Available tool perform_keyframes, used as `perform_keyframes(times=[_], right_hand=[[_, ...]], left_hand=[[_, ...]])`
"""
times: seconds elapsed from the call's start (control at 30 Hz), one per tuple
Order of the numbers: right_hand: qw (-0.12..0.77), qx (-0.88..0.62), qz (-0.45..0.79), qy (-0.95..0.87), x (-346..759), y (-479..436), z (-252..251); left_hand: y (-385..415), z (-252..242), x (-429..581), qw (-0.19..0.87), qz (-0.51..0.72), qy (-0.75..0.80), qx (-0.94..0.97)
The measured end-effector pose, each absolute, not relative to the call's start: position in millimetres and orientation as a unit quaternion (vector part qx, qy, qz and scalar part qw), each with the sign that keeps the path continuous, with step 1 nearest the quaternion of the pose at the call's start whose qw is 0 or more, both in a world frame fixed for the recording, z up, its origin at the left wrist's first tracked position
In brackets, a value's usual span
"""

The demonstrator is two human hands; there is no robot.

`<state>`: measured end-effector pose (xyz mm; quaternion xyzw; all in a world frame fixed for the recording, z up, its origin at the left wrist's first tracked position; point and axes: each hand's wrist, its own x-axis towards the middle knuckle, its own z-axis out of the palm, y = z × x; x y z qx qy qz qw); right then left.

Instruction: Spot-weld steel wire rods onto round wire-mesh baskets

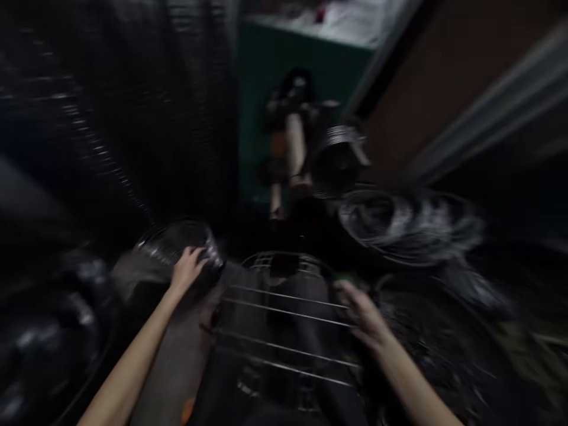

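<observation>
The picture is dark and smeared by motion. My left hand (189, 272) is on a dark, shiny, rounded bundle (177, 236), its fingers bent over the near right side. The bundle's exact kind is unclear. My right hand (362, 313) is curled beside a small green patch (348, 277); what lies under its fingers is too blurred to name. Between my hands stands a dark frame with thin metal rods (288, 313) running across it and wire grid pieces at its far and near ends.
Coils of wire (408, 222) lie at the right, beyond a dark round tub-like shape (435, 337). Ahead, a metal cylinder (337, 157) and pale rods (295, 145) stand before a green panel (257, 71). Shiny dark material (48, 337) fills the lower left.
</observation>
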<state>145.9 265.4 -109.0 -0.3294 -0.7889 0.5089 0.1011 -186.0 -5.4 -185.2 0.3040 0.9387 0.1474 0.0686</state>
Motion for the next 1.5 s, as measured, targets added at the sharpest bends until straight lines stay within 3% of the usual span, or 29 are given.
perform_keyframes(times=[0.07, 0.13, 0.3, 0.4, 0.5, 0.6, 0.77, 0.97, 1.07, 1.2, 1.37, 1.5], right_hand=[[0.107, -0.331, 0.46, -0.817, 133, 278, -120], [0.161, -0.312, 0.379, -0.856, 119, 305, -111], [0.316, -0.214, 0.102, -0.918, 39, 400, -5], [0.271, -0.216, -0.059, -0.936, -38, 446, 55], [0.143, -0.205, -0.203, -0.947, -99, 470, 79], [0.063, -0.181, -0.246, -0.95, -128, 475, 80], [0.032, -0.174, -0.26, -0.949, -107, 471, 81], [0.049, -0.12, -0.214, -0.968, -2, 421, 85], [0.166, -0.1, -0.099, -0.976, 60, 379, 88], [0.304, -0.277, 0.049, -0.91, 119, 329, 84], [0.247, -0.396, 0.326, -0.822, 148, 279, 17], [0.239, -0.43, 0.52, -0.699, 158, 251, -52]], left_hand=[[8, -180, -174, 0.106, 0.359, 0.892, 0.256], [15, -175, -156, 0.193, 0.486, 0.816, 0.246], [20, -166, -98, 0.325, 0.57, 0.72, 0.226], [26, -170, -78, 0.311, 0.606, 0.709, 0.183], [35, -174, -73, 0.293, 0.651, 0.686, 0.141], [39, -173, -75, 0.311, 0.665, 0.664, 0.143], [37, -177, -80, 0.298, 0.654, 0.674, 0.171], [36, -168, -77, 0.295, 0.671, 0.651, 0.197], [40, -139, -75, 0.22, 0.695, 0.649, 0.219], [50, -96, -61, 0.216, 0.651, 0.654, 0.318], [37, -66, -35, 0.3, 0.647, 0.637, 0.292], [23, -72, -39, 0.265, 0.617, 0.707, 0.223]])
